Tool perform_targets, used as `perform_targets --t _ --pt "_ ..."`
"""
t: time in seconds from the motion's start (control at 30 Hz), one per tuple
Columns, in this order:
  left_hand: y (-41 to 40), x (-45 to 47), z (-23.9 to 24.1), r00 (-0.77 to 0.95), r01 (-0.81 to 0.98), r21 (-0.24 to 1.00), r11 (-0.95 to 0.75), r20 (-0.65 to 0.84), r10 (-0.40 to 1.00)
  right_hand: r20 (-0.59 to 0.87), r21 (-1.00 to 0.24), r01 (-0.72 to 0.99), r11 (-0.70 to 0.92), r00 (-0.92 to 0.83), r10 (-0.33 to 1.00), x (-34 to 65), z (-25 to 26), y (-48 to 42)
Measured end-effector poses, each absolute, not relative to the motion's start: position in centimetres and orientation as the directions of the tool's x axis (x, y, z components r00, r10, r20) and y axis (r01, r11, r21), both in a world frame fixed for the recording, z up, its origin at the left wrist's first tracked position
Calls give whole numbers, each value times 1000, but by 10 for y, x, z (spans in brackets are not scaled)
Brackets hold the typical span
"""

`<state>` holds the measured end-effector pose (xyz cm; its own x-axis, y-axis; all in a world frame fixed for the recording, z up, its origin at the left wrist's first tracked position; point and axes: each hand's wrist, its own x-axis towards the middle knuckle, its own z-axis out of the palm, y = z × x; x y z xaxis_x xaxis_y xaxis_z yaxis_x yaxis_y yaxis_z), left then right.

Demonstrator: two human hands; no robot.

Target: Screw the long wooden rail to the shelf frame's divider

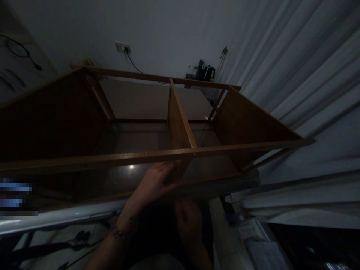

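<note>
A wooden cabinet frame (137, 153) stands before me, with a thin upright divider (180, 123) between its two bays. My left hand (157, 180) reaches in beneath the front rail, beside the lower front part of the divider. Its thumb is apart from the stretched fingers, and the fingertips lie in shadow by the panel; whether they press on it is unclear. Lower and to the right, my right hand (189, 219) is curled in front of the cabinet, near my dark clothing. Anything inside its fingers is hidden by the dimness.
Long pale curtains (303, 93) hang at the right, close to the cabinet's side. Behind stand a dark kettle (208, 72) and a wall socket (122, 47) with a plugged-in cord. A pale metal rail (70, 212) runs below the cabinet's front left; papers (261, 251) lie lower right.
</note>
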<state>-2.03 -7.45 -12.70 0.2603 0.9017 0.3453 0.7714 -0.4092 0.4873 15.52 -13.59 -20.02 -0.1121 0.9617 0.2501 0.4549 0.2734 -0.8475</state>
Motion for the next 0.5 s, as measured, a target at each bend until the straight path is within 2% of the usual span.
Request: perform_targets --t 0.07,0.13,0.2,0.27,0.37,0.43,0.5 --pt "-75 -20 -128 261 768 488 -415 354 898 95 -944 313 107 -54 994 151 -203 -140" --pt "-75 -20 -128 255 766 491 -415 361 897 -107 -985 136 -103 -26 994 147 -204 -143" --pt "-75 -20 -127 251 764 493 -417 368 895 -265 -964 -14 -266 -60 962 144 -203 -144" --pt "-75 -20 -126 255 761 499 -414 357 899 -350 -923 -123 -364 -119 929 143 -199 -144" --pt "-74 -20 -125 258 767 506 -395 321 911 -376 -898 -180 -402 -164 912 141 -197 -143" --pt "-74 -20 -126 259 769 505 -392 315 913 -331 -931 -117 -345 -119 936 141 -199 -142" --pt "-74 -21 -127 263 767 507 -393 310 914 -223 -975 19 -223 -46 974 142 -203 -143"
